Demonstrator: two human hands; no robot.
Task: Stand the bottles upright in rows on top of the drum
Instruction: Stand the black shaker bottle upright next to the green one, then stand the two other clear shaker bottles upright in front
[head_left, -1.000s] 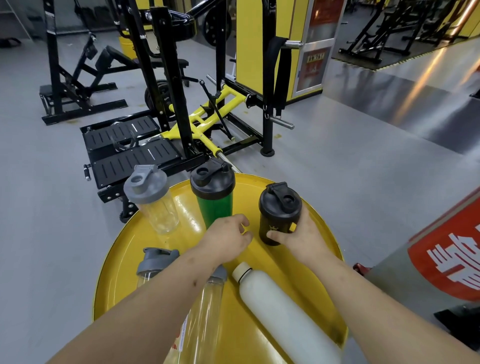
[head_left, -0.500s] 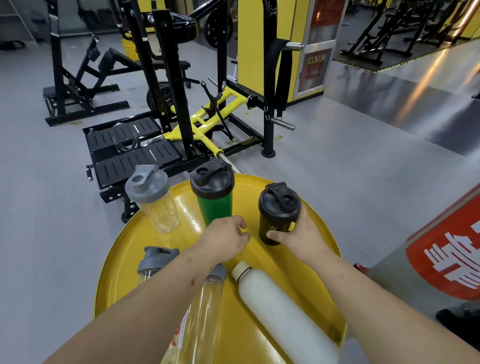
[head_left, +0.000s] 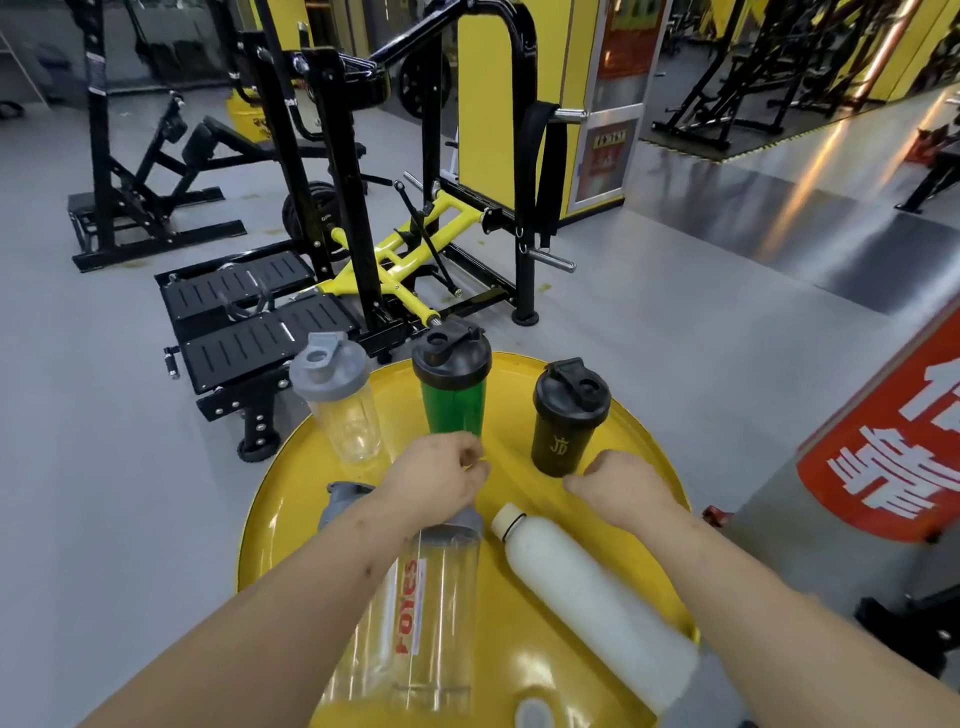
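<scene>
Bottles are stood and laid on the yellow drum (head_left: 291, 499), and both hands hover over its middle with nothing gripped. The left hand (head_left: 436, 480) is loosely curled, knuckles up, just in front of the green shaker (head_left: 453, 384). The right hand (head_left: 621, 486) is also loosely curled and empty, just beside the base of the black shaker (head_left: 567, 415); whether it touches cannot be told.

A back row of three is already upright: a clear shaker (head_left: 337, 400), then the green, then the black. Three bottles lie flat nearer the body. The white bottle (head_left: 587, 587) lies with its cap toward the hands and its long axis running back and to the right, directly under the right forearm, so the right hand is judged nearer to it. A clear labelled bottle (head_left: 441, 613) lies lengthwise beneath the left wrist, cap toward the back row, with another grey-capped bottle (head_left: 340, 496) partly hidden beside it.

A second row is judged the remaining work.
</scene>
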